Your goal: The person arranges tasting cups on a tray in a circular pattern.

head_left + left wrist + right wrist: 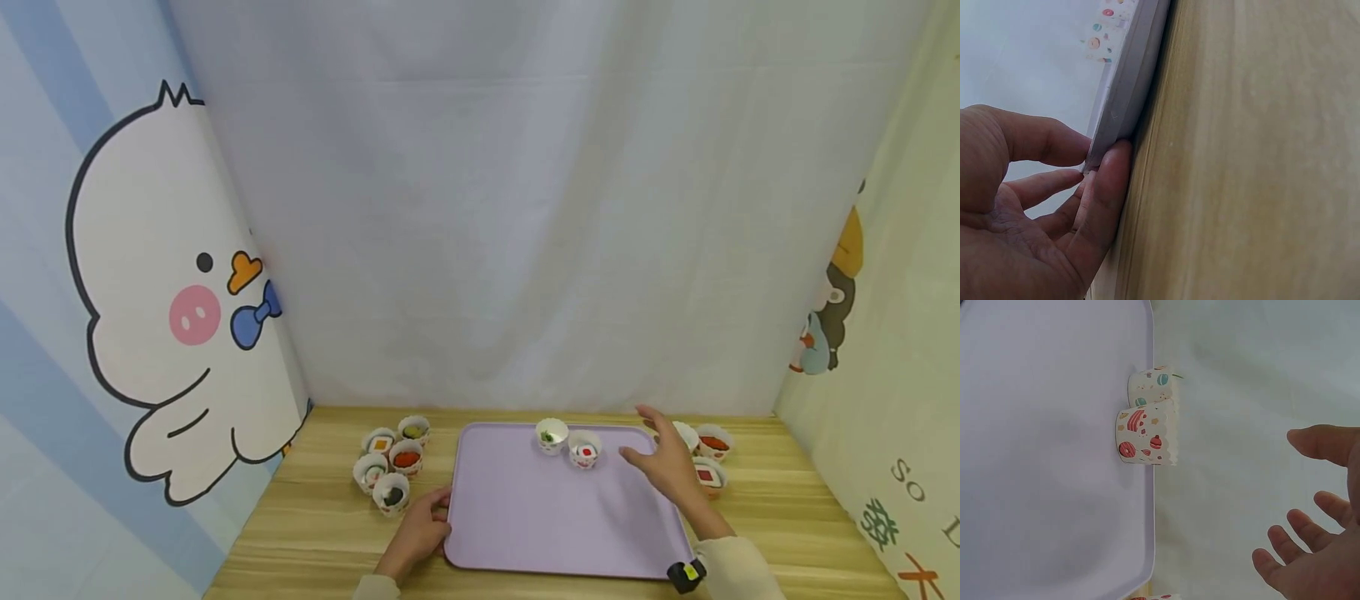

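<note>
A lilac tray lies on the wooden table. My left hand holds its left edge; the left wrist view shows the thumb above the rim and a finger beneath, pinching it. Two patterned paper cups stand side by side near the tray's far edge: one cup has something green inside, the other cup a white piece with a red centre. My right hand hovers over the tray's right side, thumb and fingers spread and holding nothing. In the right wrist view the two cups stand apart from that hand.
Left of the tray several paper cups with coloured contents are grouped together. To its right more cups, including one with red filling, stand partly behind my right hand. A pale curtain hangs behind the table, with printed cloths at both sides.
</note>
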The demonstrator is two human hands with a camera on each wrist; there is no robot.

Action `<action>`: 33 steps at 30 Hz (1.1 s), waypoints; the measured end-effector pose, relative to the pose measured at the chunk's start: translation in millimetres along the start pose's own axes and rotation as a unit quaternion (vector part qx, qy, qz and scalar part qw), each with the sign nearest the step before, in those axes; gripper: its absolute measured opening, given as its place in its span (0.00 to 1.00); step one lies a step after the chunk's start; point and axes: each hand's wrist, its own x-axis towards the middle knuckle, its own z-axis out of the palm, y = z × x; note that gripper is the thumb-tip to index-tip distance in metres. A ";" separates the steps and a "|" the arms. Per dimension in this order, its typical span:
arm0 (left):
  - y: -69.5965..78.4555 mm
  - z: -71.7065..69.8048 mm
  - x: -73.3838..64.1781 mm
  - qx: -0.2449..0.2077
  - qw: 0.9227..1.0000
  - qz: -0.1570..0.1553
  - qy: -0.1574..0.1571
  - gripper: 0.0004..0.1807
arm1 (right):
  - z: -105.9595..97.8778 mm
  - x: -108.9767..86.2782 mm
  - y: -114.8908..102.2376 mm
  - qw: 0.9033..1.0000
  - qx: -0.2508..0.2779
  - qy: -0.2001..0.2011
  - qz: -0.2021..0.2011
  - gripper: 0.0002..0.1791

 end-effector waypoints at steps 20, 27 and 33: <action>1.1 0.3 -0.5 -0.004 1.000 -0.005 0.000 0.40 | -40.6 -20.1 6.6 0.999 -0.003 0.033 -0.022 0.40; -0.6 0.6 0.2 -0.002 1.000 -0.001 0.000 0.40 | -53.7 -23.9 14.5 0.998 -0.026 0.052 -0.017 0.40; -1.7 0.1 0.9 -0.003 1.000 0.004 0.000 0.40 | -66.3 -27.7 25.2 0.998 -0.016 0.046 0.025 0.43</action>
